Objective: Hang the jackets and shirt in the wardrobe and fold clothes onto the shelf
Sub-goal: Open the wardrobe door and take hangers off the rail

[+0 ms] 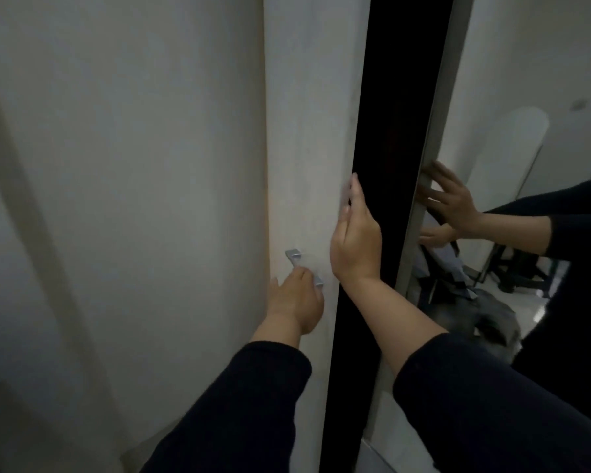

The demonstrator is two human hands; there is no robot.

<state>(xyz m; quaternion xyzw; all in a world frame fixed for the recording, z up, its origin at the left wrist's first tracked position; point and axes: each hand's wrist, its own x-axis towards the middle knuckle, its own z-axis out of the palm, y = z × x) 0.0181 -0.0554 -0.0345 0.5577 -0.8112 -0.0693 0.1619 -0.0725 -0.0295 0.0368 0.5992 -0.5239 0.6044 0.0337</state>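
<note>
Pale wardrobe door (307,131), one handle (296,256), two hands.

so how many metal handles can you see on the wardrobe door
1. The metal handle sits on the pale wardrobe door, with the left hand gripping it. The right hand holds the door's edge. Others may be out of frame.

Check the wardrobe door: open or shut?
Partly open. A dark gap shows between the wardrobe door and the mirrored panel. Left hand grips the handle; right hand is on the door's edge.
</note>
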